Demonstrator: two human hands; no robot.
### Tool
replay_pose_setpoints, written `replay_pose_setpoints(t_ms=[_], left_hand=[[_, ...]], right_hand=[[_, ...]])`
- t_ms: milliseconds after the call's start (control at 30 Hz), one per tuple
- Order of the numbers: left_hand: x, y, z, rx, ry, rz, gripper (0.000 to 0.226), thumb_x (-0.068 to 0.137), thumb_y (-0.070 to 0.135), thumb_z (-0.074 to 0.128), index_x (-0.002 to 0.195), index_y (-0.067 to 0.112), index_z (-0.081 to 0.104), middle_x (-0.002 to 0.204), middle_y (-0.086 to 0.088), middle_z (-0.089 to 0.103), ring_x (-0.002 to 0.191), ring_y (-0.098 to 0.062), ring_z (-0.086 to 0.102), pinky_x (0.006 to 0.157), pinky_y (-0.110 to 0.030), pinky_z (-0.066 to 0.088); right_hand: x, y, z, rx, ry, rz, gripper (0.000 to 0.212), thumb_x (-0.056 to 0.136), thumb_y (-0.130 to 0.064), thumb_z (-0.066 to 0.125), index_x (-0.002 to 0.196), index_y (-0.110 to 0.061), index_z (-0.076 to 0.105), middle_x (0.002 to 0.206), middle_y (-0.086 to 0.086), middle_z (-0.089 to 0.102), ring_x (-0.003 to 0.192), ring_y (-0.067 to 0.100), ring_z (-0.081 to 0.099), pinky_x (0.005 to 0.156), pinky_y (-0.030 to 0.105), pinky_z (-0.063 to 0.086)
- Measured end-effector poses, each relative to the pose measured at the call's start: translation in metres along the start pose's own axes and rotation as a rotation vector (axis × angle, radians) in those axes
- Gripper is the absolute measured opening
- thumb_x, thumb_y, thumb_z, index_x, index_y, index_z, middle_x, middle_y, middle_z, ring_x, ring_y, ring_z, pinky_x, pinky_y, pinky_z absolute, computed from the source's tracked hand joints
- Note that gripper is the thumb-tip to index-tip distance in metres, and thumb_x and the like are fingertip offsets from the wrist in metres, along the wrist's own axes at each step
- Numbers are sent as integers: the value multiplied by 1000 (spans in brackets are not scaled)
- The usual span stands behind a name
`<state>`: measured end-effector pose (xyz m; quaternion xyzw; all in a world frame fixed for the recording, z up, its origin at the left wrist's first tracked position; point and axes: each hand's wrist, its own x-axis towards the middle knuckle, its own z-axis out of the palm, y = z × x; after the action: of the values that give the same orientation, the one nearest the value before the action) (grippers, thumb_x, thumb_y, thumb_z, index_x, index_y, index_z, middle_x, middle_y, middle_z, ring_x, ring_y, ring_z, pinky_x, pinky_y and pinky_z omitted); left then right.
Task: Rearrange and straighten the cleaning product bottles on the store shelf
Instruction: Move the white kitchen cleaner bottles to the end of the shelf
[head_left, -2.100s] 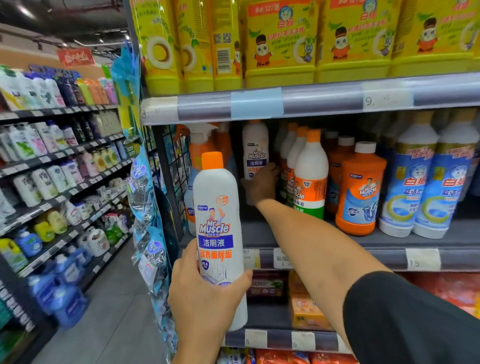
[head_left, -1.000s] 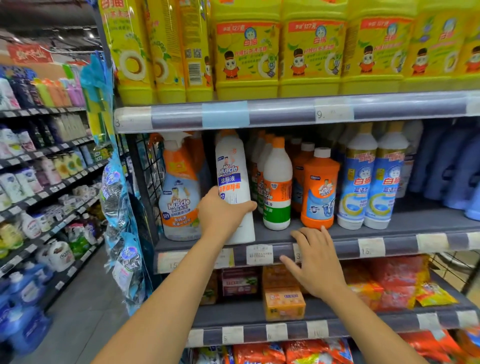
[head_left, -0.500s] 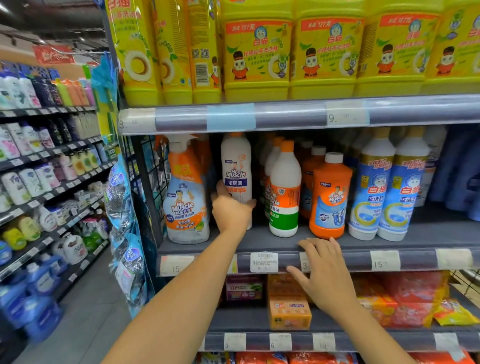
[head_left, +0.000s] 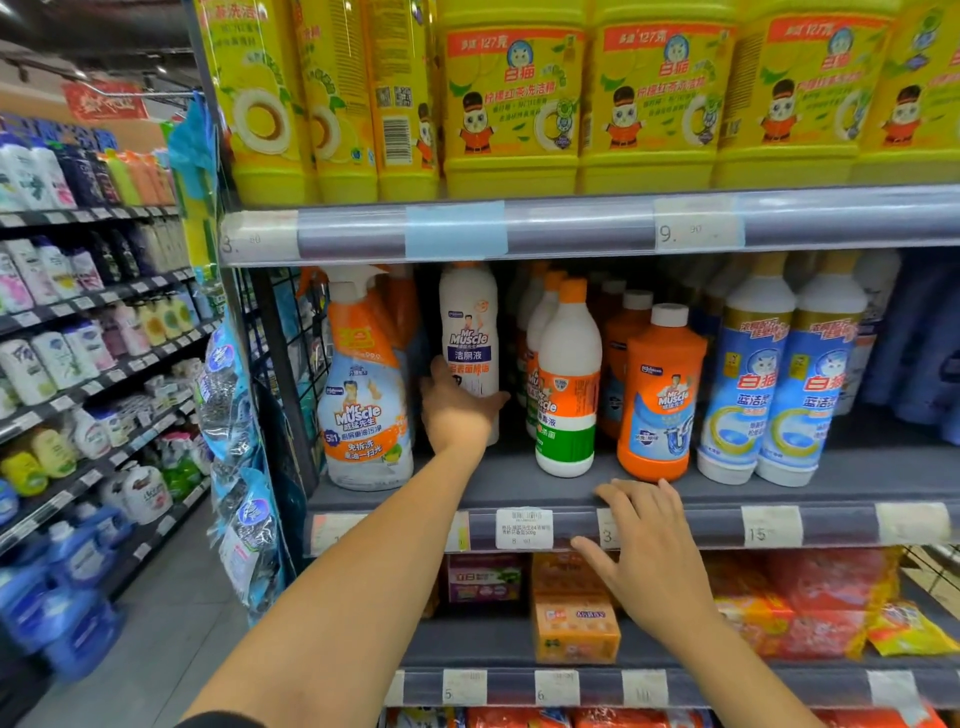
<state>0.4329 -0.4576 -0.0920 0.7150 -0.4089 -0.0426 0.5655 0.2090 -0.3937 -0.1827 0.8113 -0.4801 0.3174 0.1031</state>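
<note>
Toilet-cleaner bottle (head_left: 469, 332) being squared up on mid shelf (head_left: 519, 486), cleaning aisle
L to R: trigger spray bottle (head_left: 363, 400) at shelf's left end, label fwd; beside it the white toilet-cleaner bottle, upright, set further back than the front row, label out. Left hand (head_left: 457, 413) grips its lower half, thumb one side, fingers curled round the other – prob. to turn it square w/ neighbours & stop it tipping. Green-band bottle (head_left: 566, 400) & orange bottle (head_left: 662, 395) stand near front edge, close together. Right hand (head_left: 652, 556) rests on shelf lip (head_left: 839, 526) below them, fingers spread & straight, holding nothing – looks like a brace for the reach. Blue-label bottles (head_left: 750, 374) pair up at right, touching
</note>
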Motion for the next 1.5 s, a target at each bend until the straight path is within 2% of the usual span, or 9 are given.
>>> replay_pose_setpoints(t_ms=[267,533,600,767,900,1033,1167,1300,1500], left_hand=[[-4,1,2,15,-85,-122,81,57,33,87,121,11,43,122,-14,56,110,-33,57,81,-38,49],[-40,0,-16,42,-227,-220,83,64,37,80,126,2,39,128,-20,51,118,-38,50,96,-48,48],[-55,4,-29,114,-256,-158,82,67,42,76,130,6,39,131,-19,46,120,-38,47,96,-47,46],[-106,10,-65,360,-379,261,54,80,41,66,127,19,52,127,-7,52,118,-29,47,94,-43,45],[-142,22,-76,684,-513,477,49,80,43,60,124,23,53,122,-4,55,114,-27,48,91,-41,41],[-171,46,-63,857,-596,533,52,79,49,59,124,24,51,121,-4,57,114,-27,49,90,-41,42],[-207,79,-29,886,-602,544,57,80,50,56,130,26,47,127,-3,55,118,-27,48,93,-43,42],[-257,122,19,914,-618,617,52,81,49,56,125,22,52,121,-6,57,113,-28,51,88,-41,44],[-325,184,94,849,-651,620,53,83,45,56,129,19,51,123,-9,58,114,-30,52,94,-45,45]], right_hand=[[1,-4,-6,1,-25,19,53,78,-51,68,117,-16,60,114,3,59,114,24,53,114,46,27],[5,-8,-13,12,-103,39,56,80,-55,61,122,-18,54,117,0,55,116,22,48,115,41,20],[6,-8,-15,19,-107,42,57,80,-56,60,122,-19,53,116,0,54,116,22,46,115,40,20],[8,-6,-19,32,-129,17,57,80,-55,61,122,-18,52,117,1,53,113,22,44,110,38,24],[12,1,-30,33,-240,-75,55,84,-42,63,130,-17,46,127,4,49,119,25,42,109,37,25],[7,24,-63,112,-286,-97,63,87,-32,62,142,-15,36,142,7,38,130,26,33,107,37,32],[-14,78,-111,124,-314,-16,54,89,-36,58,136,-16,40,132,6,42,120,29,44,93,41,43],[-38,155,-155,-12,-394,37,41,87,-28,56,125,-13,47,127,10,43,117,32,45,89,41,43],[-74,260,-199,-46,-447,142,45,84,-29,56,126,-14,48,122,10,45,112,32,50,86,40,48]])
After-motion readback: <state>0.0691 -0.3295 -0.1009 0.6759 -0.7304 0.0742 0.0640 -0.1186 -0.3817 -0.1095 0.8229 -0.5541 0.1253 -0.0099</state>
